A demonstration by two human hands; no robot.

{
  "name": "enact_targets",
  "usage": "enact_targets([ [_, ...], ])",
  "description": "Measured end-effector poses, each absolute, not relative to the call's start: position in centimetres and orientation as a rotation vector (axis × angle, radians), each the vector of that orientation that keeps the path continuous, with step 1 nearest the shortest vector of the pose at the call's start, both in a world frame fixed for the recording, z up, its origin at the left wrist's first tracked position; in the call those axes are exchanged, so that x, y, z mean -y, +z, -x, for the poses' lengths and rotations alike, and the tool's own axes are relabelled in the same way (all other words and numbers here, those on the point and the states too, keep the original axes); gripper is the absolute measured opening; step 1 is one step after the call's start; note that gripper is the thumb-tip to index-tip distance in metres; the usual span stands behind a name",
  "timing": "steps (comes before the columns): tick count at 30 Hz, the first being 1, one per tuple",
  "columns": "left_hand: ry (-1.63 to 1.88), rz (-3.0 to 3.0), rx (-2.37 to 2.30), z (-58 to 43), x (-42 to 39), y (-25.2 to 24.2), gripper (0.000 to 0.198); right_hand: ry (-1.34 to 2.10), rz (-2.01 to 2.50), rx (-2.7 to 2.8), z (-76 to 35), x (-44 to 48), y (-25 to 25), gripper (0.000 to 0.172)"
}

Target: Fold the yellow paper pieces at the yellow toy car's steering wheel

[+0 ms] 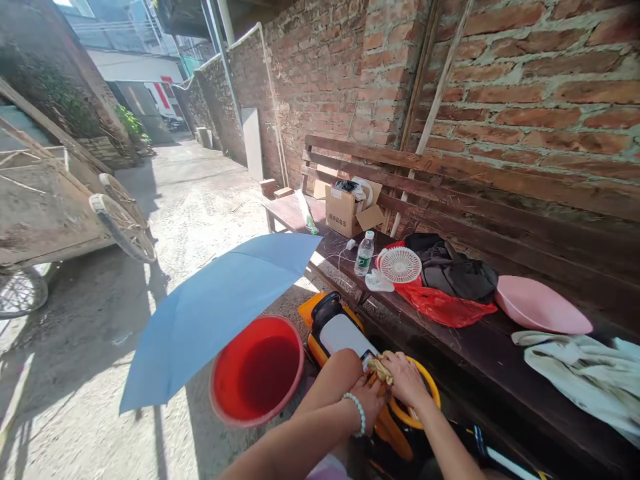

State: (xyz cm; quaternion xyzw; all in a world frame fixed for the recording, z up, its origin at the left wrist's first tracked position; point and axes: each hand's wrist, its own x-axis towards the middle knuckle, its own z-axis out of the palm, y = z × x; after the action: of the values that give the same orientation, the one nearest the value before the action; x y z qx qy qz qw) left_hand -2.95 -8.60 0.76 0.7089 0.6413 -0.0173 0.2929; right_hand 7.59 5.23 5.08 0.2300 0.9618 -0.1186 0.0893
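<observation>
Head view: the right hand (406, 379) pinches a yellow cloth (381, 369) on the orange-and-white machine (343, 333). The left hand (369, 399) curls beside it, grip unclear. At 9 o'clock, a red bucket (260, 373) shows only its red inside. At 12 o'clock on the counter (480, 347), a cardboard box (343, 215) holds a black bag (345, 185).

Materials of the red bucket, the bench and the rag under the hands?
bucket: likely plastic, smooth red, slight sheen, moulded rim. bench: dark weathered wood, planks with visible grain. rag: probably cloth, yellowish, crumpled in soft folds.
</observation>
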Motion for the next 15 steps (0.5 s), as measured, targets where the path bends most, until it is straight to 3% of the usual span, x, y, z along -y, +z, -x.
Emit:
enact_targets([
  [8,-0.014,-1.889,-1.718,3.3,8.0,-1.1,0.099,-0.188,-1.171,-2.631,-7.9,-9.6,5.2,0.037],
  [15,0.054,-1.910,-1.741,2.9,8.3,-0.9,0.093,-0.372,-1.408,-2.339,-14.9,-9.0,3.8,0.039],
])
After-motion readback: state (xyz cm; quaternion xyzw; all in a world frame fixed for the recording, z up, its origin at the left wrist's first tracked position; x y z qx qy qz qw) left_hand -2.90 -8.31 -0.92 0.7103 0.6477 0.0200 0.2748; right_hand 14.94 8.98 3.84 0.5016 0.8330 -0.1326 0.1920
